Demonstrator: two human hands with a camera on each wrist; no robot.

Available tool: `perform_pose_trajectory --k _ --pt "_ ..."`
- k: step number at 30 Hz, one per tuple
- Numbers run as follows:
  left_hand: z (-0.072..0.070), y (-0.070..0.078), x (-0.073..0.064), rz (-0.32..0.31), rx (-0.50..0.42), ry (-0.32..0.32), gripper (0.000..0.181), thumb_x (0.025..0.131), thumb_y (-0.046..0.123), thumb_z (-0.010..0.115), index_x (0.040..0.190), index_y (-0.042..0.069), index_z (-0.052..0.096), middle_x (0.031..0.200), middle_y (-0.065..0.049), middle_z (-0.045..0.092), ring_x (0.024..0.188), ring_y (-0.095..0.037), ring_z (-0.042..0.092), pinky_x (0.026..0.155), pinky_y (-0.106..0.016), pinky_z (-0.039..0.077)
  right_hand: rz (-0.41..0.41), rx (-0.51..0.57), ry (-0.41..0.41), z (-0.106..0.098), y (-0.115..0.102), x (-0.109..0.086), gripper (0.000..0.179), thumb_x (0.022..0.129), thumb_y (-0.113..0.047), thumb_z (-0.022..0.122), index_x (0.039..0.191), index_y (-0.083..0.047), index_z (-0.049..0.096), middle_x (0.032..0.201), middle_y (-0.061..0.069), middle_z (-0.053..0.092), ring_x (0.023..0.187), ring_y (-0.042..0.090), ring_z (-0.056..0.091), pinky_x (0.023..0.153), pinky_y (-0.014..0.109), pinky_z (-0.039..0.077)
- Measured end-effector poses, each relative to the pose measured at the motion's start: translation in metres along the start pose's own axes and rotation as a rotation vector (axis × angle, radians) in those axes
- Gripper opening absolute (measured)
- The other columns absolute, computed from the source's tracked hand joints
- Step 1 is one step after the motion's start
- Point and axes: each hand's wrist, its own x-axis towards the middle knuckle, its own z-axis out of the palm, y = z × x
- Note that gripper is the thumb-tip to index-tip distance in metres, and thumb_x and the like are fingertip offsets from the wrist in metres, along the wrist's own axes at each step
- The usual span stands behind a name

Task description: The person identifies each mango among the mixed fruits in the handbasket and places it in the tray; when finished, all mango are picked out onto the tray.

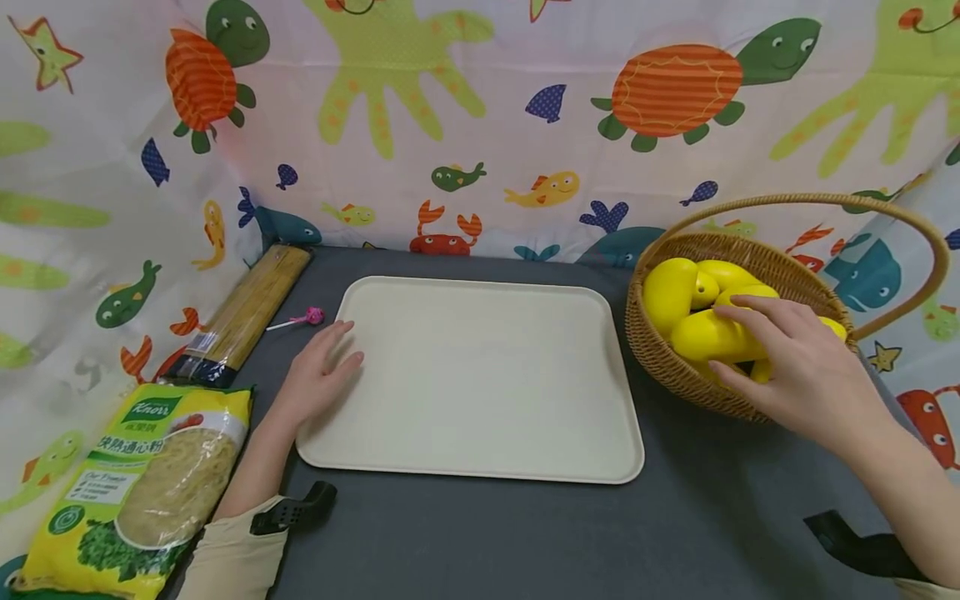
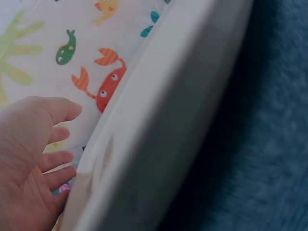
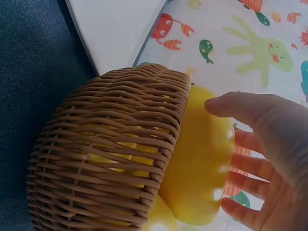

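A wicker basket point(image 1: 675, 367) with a tall handle holds several smooth yellow fruit-shaped pieces. My right hand point(image 1: 813, 367) reaches over its front right rim, thumb and fingers spread around one plump yellow fruit point(image 1: 712, 335). In the right wrist view, the thumb overlaps this yellow fruit point(image 3: 199, 159) near one end, and the other fingertips are right at its far side. My left hand point(image 1: 318, 379) lies at the left edge of a cream rectangular tray point(image 1: 480, 383), its fingers relaxed and holding nothing. The left wrist view shows this hand point(image 2: 36, 149) beside the tray's raised rim point(image 2: 144, 106).
Left of the tray lie a pink wrapped lollipop point(image 1: 313, 316), a packet of dry noodle sticks point(image 1: 251, 308) and a yellow Knorr pasta bag point(image 1: 150, 483). A sea-animal printed cloth point(image 1: 495, 125) hangs behind and along the sides of the dark grey table point(image 1: 480, 542).
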Motion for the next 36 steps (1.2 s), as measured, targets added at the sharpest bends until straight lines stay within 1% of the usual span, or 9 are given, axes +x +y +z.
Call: perform_pose_trajectory --k 5,10,13,17,21,25,27,31,36 --pt "0.003 -0.008 -0.002 -0.018 -0.021 -0.002 0.061 0.099 0.033 0.056 0.149 0.005 0.037 0.157 -0.02 0.022 0.143 -0.041 0.021 0.109 -0.064 0.021 -0.019 -0.016 -0.031 0.004 0.001 0.005 0.076 0.067 -0.022 0.089 0.133 -0.009 0.054 0.131 0.018 0.049 0.116 0.042 0.042 0.086 0.061 0.041" --pt "0.007 -0.011 -0.003 -0.039 -0.039 0.002 0.063 0.098 0.033 0.057 0.151 0.006 0.035 0.16 -0.018 0.014 0.145 -0.04 0.014 0.11 -0.064 0.018 -0.052 -0.028 -0.063 0.006 0.004 0.009 0.081 0.064 -0.02 0.09 0.134 -0.007 0.052 0.131 0.021 0.049 0.116 0.044 0.042 0.091 0.061 0.038" --pt "0.009 -0.013 -0.002 -0.044 -0.043 0.009 0.063 0.098 0.034 0.057 0.151 0.007 0.035 0.161 -0.017 0.013 0.146 -0.039 0.013 0.11 -0.065 0.017 -0.08 -0.032 -0.074 0.007 0.006 0.01 0.081 0.063 -0.018 0.091 0.134 -0.006 0.052 0.128 0.022 0.051 0.114 0.044 0.043 0.093 0.06 0.036" --pt "0.01 -0.015 -0.001 -0.029 -0.05 0.021 0.062 0.098 0.033 0.058 0.15 0.006 0.037 0.16 -0.018 0.015 0.145 -0.04 0.015 0.11 -0.064 0.018 -0.103 -0.072 -0.075 0.009 0.007 0.011 0.083 0.06 -0.018 0.093 0.131 -0.004 0.054 0.123 0.024 0.055 0.111 0.045 0.047 0.093 0.062 0.036" --pt "0.011 -0.016 0.0 -0.025 -0.055 0.02 0.062 0.098 0.033 0.058 0.15 0.007 0.037 0.161 -0.017 0.014 0.145 -0.039 0.016 0.11 -0.064 0.018 -0.078 -0.12 -0.061 0.005 0.002 0.012 0.084 0.058 -0.02 0.094 0.129 -0.003 0.054 0.117 0.026 0.056 0.106 0.046 0.048 0.091 0.064 0.036" --pt "0.013 -0.016 0.003 -0.042 -0.064 0.015 0.063 0.098 0.035 0.058 0.15 0.008 0.036 0.161 -0.014 0.013 0.146 -0.037 0.015 0.111 -0.063 0.018 -0.038 -0.114 -0.025 -0.003 -0.012 0.012 0.086 0.057 -0.02 0.095 0.129 -0.002 0.052 0.117 0.026 0.055 0.105 0.045 0.047 0.09 0.063 0.037" --pt "0.013 -0.015 0.005 -0.052 -0.073 0.014 0.063 0.098 0.036 0.058 0.151 0.009 0.036 0.162 -0.013 0.012 0.146 -0.037 0.014 0.111 -0.062 0.018 -0.033 -0.083 -0.003 -0.007 -0.02 0.013 0.086 0.058 -0.021 0.094 0.131 -0.002 0.052 0.119 0.025 0.055 0.107 0.045 0.046 0.091 0.062 0.036" --pt "0.013 -0.014 0.006 -0.068 -0.078 0.014 0.064 0.097 0.036 0.059 0.151 0.009 0.036 0.162 -0.013 0.012 0.147 -0.036 0.013 0.112 -0.062 0.017 -0.041 0.054 0.026 -0.011 -0.042 0.02 0.085 0.061 -0.022 0.093 0.133 -0.005 0.05 0.12 0.022 0.056 0.106 0.041 0.047 0.089 0.06 0.036" --pt "0.01 -0.013 0.006 -0.096 -0.09 0.006 0.066 0.097 0.038 0.058 0.152 0.009 0.035 0.162 -0.012 0.011 0.147 -0.036 0.012 0.112 -0.062 0.016 -0.122 0.222 0.073 0.002 -0.072 0.04 0.079 0.064 -0.023 0.092 0.13 -0.005 0.052 0.115 0.013 0.059 0.097 0.028 0.05 0.08 0.047 0.043"
